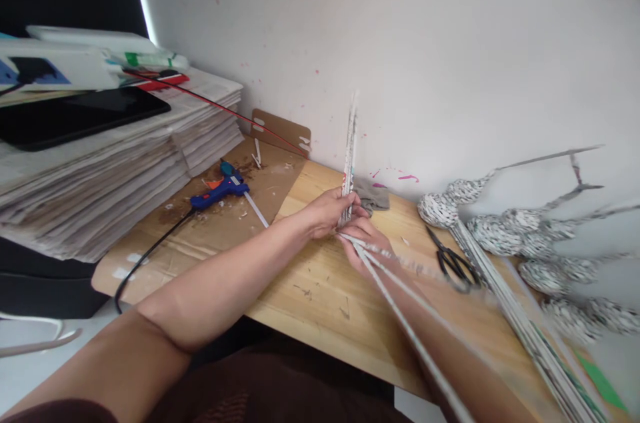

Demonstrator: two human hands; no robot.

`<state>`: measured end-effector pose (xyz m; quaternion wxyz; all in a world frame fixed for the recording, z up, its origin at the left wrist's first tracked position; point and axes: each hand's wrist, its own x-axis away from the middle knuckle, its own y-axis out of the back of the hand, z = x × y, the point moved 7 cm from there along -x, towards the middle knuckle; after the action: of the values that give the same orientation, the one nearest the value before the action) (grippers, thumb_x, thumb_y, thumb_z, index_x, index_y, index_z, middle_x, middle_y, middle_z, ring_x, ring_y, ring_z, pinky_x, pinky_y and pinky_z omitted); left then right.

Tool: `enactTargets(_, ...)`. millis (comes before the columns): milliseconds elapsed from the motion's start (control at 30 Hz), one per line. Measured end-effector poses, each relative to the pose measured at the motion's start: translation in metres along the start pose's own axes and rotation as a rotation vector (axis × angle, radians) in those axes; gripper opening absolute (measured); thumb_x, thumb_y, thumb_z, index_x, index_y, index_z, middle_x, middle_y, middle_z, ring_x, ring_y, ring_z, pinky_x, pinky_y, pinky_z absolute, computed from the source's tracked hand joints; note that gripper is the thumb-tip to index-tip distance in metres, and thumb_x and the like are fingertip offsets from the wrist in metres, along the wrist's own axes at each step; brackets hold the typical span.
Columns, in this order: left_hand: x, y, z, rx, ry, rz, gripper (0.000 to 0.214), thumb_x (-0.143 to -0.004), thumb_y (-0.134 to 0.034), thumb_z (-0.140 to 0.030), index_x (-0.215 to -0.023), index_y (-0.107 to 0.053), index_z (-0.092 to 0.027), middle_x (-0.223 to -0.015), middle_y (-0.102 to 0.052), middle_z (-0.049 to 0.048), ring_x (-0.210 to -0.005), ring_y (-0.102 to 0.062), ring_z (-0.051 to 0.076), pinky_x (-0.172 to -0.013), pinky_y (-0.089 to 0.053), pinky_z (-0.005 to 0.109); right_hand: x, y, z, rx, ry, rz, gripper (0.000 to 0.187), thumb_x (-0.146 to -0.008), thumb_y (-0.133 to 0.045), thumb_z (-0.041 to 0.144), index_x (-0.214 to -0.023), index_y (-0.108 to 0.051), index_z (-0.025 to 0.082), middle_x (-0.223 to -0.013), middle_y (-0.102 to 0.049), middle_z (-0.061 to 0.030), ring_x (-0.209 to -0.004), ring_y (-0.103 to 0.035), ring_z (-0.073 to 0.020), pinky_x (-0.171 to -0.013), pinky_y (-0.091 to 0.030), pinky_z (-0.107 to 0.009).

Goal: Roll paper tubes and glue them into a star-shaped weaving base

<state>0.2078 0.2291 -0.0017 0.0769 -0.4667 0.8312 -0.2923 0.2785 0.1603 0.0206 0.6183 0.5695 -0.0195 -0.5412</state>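
My left hand (327, 210) is closed round the base of a bundle of thin rolled-newspaper sticks (349, 150) that stands upright near the wall. My right hand (367, 243) lies just below it, fingers curled over two long paper sticks (400, 316) that run down toward me across my forearm. Both hands meet over the wooden table (320, 296), where the upright and the slanting sticks join.
A blue glue gun (220, 191) with a black cord lies on brown cardboard (200, 223) at left, beside a tall stack of newspapers (115, 163). Black scissors (454, 262) and rolled-paper flowers on long stems (505, 230) lie at right. A grey cloth (374, 196) sits by the wall.
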Motion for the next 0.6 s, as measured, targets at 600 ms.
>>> enactTargets(600,-0.003,-0.006,0.017,-0.114,-0.021,-0.016,0.014,-0.086,-0.054,-0.017,-0.074,-0.060,-0.014,-0.059,-0.061,0.0013,-0.052,-0.054,0.011,-0.052,-0.041,0.021,0.009,-0.001,-0.039,-0.732,-0.789,-0.055,0.029,-0.063,-0.079,0.031,-0.079,-0.060,0.016,-0.068,-0.064,-0.0003,-0.054,-0.057,-0.0114,-0.048,-0.050,-0.024)
